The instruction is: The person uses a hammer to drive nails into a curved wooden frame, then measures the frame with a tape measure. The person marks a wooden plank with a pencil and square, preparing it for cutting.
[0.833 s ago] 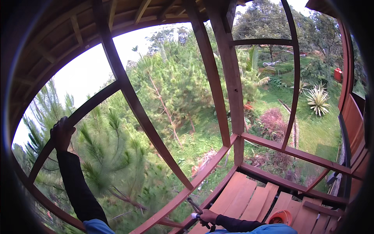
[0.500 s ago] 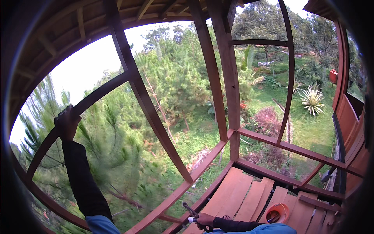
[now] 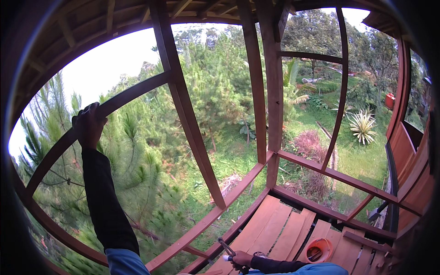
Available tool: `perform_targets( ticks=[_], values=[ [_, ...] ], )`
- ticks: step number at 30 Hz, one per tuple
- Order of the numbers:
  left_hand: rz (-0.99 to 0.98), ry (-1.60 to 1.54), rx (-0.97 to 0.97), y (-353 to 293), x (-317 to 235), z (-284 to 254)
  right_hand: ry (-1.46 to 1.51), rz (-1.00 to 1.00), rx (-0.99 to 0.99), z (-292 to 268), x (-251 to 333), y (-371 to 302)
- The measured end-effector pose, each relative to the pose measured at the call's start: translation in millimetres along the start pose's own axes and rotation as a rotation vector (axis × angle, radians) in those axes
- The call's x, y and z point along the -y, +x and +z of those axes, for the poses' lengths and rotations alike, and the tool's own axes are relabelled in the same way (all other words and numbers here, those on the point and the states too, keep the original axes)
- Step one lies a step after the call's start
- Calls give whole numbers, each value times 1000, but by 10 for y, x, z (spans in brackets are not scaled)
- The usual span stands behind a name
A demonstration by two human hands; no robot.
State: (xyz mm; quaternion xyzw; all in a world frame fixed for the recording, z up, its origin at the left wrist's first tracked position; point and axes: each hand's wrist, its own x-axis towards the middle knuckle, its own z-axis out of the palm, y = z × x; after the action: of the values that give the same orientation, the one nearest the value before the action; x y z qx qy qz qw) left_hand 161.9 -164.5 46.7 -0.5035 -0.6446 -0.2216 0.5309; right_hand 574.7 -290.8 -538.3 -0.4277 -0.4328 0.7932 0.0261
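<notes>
Greenery [image 3: 224,87] is filling the bkgd, w/ 1 pale spiky plant [image 3: 363,126] growing on the grass and 1 red container [image 3: 389,101] showing far R. Closer in, 4 wooden uprights [image 3: 188,117] are rising along the open frame, and reddish floor planks [image 3: 261,224], at least 5, are lying side by side. 1 orange bucket [image 3: 326,247] is sitting on them, holding some dark bits too small to ID. 2 hands are showing: L hand [image 3: 90,124] is curling snugly round 1 upper rail [image 3: 133,92], far L; R hand [image 3: 241,260] is wrapping round 1 dark tool [image 3: 226,247], exact kind unclear, pointing up-left nr the lower rail [image 3: 201,226]. 1 small white piece [image 3: 227,258] is poking out beside R hand.
</notes>
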Motion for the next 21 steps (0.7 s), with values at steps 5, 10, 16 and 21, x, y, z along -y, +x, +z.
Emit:
perform_targets(
  ticks=[5,10,16,21],
  values=[
    [8,-22,-30,10,-3,39,-14,30,43,-27,11,105],
    [4,0,-20,2,-32,69,-97,49,71,-217,82,269],
    [-6,108,-35,13,-55,102,-40,61,26,-487,308,176],
    [-26,76,-5,50,-97,42,-20,93,23,-697,446,184]
  ],
)
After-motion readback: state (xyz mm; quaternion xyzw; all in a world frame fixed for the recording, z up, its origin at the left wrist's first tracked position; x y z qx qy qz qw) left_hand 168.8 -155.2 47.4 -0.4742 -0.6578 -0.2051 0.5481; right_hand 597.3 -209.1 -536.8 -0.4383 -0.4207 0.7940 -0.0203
